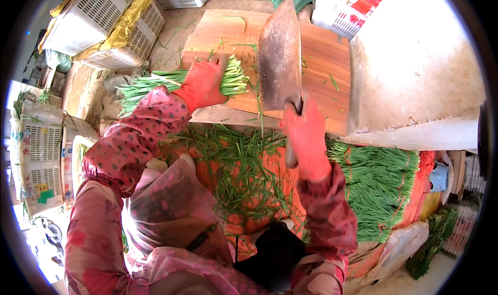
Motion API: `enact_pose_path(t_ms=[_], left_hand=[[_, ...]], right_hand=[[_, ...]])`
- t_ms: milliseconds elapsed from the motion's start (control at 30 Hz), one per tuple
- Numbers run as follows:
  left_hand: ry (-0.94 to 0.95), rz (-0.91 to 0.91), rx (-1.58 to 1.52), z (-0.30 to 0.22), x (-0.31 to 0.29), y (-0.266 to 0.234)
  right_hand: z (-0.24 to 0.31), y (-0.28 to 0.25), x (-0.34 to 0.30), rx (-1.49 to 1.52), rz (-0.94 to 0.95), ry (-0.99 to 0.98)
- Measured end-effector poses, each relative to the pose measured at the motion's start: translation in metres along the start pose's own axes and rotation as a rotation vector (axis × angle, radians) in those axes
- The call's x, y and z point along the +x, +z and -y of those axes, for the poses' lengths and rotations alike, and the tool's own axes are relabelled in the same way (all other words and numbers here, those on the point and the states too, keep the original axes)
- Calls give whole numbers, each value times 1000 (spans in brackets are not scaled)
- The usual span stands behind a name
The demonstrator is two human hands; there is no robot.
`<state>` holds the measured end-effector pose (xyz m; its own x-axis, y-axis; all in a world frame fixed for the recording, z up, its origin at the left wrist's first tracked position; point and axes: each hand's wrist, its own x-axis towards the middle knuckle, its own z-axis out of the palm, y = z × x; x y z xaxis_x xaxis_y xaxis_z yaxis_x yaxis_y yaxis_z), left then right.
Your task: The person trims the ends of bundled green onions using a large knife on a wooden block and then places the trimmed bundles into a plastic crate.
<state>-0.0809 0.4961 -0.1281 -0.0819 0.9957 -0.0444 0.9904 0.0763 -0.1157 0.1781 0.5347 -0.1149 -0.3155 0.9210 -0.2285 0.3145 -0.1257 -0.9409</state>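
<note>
Red gloves cover both my hands. My left hand is closed over a bunch of garlic chives, pressing it onto the wooden board. The pale cut ends of the chives point right, and the green leaves trail off left past the board's edge. In my right hand I grip the handle of a broad cleaver. Its dark, stained blade points away from me over the board, to the right of the cut ends and apart from them. Green scraps lie scattered on the board.
Loose green trimmings cover an orange sheet below the board. Tied chive bundles are stacked at the right, under a pale worn slab. White plastic crates stand at the far left, with more crates at the back.
</note>
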Motion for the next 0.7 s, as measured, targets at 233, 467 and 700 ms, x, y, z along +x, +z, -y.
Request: enact_pose_path(t_ms=[233,467,700], left_hand=[[-63,76,-87,-13,10,-7],[-47,137,-107,-8,12,-7],[-35,172,-143,-7,15,-9]], right_hand=[[4,-12,-54,-442,-74,-186],[8,-2,-53,-642,8,-215],[13,11,-44,-786,41,-191]])
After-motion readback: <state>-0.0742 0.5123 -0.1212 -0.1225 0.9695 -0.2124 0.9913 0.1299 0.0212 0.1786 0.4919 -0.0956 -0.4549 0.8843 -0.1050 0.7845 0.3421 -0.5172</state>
